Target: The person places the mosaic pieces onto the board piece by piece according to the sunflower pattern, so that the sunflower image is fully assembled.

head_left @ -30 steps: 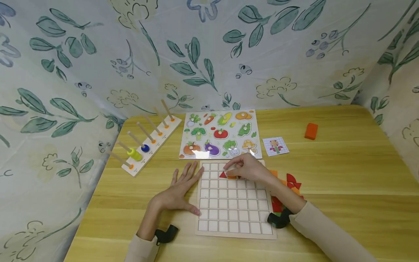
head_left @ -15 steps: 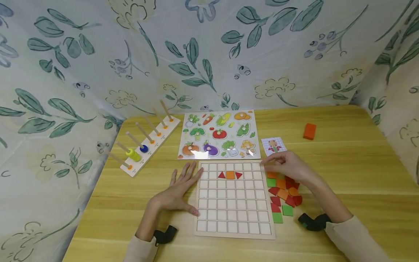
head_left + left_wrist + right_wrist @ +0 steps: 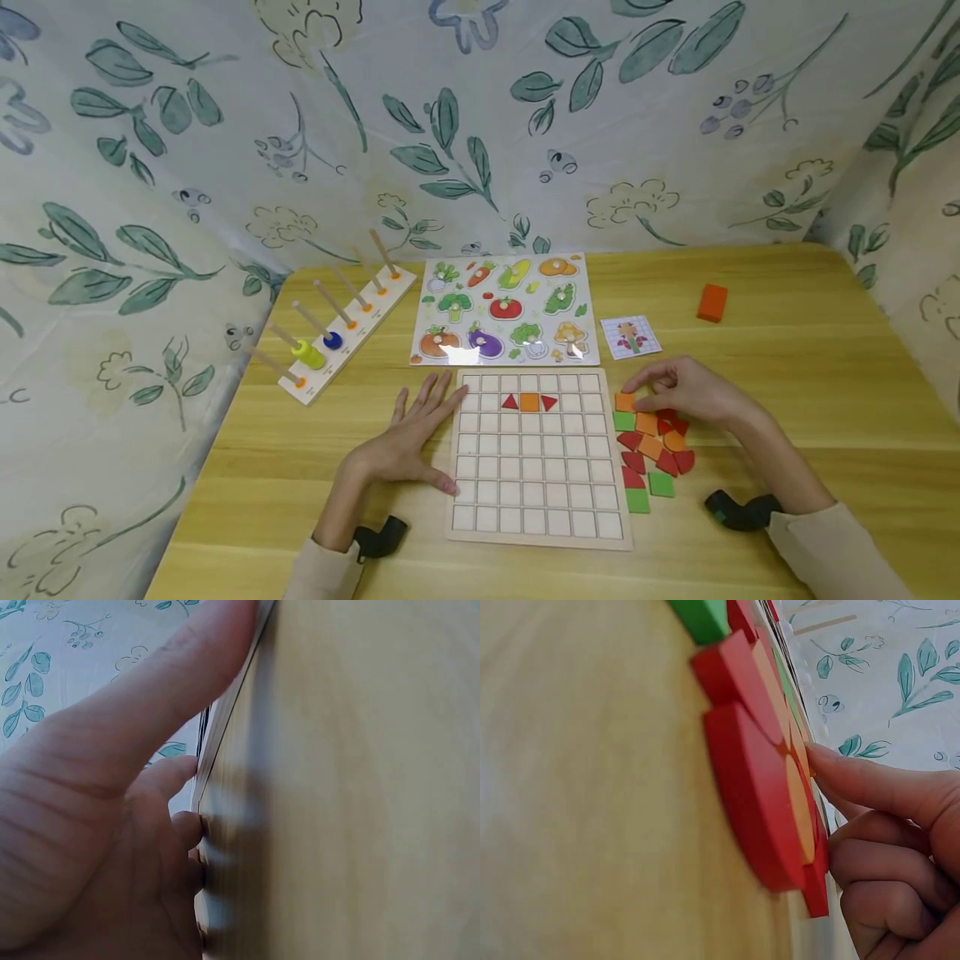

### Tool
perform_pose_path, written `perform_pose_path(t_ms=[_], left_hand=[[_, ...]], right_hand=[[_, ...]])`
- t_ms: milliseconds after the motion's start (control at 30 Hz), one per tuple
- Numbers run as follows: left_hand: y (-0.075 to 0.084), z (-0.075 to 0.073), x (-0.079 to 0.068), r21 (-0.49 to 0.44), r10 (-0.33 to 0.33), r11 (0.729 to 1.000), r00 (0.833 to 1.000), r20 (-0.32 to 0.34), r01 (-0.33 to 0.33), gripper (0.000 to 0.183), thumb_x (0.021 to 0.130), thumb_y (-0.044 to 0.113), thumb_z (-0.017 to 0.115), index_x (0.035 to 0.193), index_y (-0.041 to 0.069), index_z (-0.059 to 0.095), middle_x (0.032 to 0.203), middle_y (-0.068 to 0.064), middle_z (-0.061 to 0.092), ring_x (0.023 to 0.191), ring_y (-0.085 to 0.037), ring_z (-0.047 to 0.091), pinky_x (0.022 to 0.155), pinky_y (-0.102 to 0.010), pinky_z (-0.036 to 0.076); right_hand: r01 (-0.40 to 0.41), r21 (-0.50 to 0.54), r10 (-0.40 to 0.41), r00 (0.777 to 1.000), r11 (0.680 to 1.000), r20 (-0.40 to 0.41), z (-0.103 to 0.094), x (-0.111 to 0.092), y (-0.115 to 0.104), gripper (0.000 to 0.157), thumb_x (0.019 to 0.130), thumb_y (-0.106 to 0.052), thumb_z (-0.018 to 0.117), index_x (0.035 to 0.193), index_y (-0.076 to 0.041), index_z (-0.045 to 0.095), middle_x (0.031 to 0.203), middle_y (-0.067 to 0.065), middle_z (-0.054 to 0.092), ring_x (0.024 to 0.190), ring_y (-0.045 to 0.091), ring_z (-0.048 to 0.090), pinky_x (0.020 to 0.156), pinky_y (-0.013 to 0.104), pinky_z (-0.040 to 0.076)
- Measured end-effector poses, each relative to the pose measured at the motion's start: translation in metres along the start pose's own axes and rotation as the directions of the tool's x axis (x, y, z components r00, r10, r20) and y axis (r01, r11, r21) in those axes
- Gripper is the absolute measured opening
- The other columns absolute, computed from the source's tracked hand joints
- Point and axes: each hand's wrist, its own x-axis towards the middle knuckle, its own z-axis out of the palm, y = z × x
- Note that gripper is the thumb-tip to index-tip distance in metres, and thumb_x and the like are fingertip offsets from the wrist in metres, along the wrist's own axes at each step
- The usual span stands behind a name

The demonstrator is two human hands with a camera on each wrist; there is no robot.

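The pale wooden grid board (image 3: 540,540) lies flat before the person. In its second row a red triangle (image 3: 510,402), an orange square (image 3: 529,402) and another red triangle (image 3: 549,402) sit side by side. Fingers spread, the left hand (image 3: 405,446) rests along the board's left edge, thumb and index fingertip at the rim. Off the opposite edge, the right hand (image 3: 693,390) pinches a loose orange square tile (image 3: 625,402) at the top of the tile pile between index finger and thumb. Its other fingers are curled, as the right wrist view shows. Several red quarter-round tiles (image 3: 750,802) lie nearby.
Behind the board lies a vegetable peg puzzle (image 3: 506,307), with a small pattern card (image 3: 632,336) to its right. An orange-red block (image 3: 712,302) sits farther right. A peg rack (image 3: 345,337) with yellow and blue rings stands at left. Green square tiles (image 3: 661,484) border the pile.
The right hand has left the grid, uncovering the red triangle right of the orange square, and moved right, then slightly down to the loose tiles. The left hand has stayed put.
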Motion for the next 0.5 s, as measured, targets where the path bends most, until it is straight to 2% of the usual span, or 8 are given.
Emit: perform_pose_path(t_ms=[300,500], left_hand=[[-0.0016,0.0012,0.0002,-0.004,0.000,1.000,1.000,-0.004,0.000,0.135,0.070,0.051,0.092,0.168,0.023,0.005,0.174,-0.010,-0.019,0.160,-0.035,-0.023,0.122,-0.069,-0.020],[-0.0007,0.0016,-0.0003,-0.009,0.013,1.000,1.000,-0.009,-0.014,0.134,0.070,0.050,0.093,0.168,0.021,0.007,0.174,-0.011,-0.018,0.160,-0.037,-0.023,0.121,-0.070,-0.020]], right_hand=[[-0.007,-0.016,0.007,1.000,1.000,-0.023,0.0048,0.0009,-0.0063,0.037,0.090,-0.026,0.081,0.118,-0.003,0.074,0.064,-0.004,0.038,0.060,0.012,0.037,0.054,0.025,0.029],[0.007,-0.023,-0.009,0.999,1.000,-0.054,0.0030,-0.0007,-0.0028,0.036,0.091,-0.027,0.081,0.118,-0.004,0.074,0.063,-0.004,0.037,0.059,0.012,0.036,0.052,0.026,0.028]])
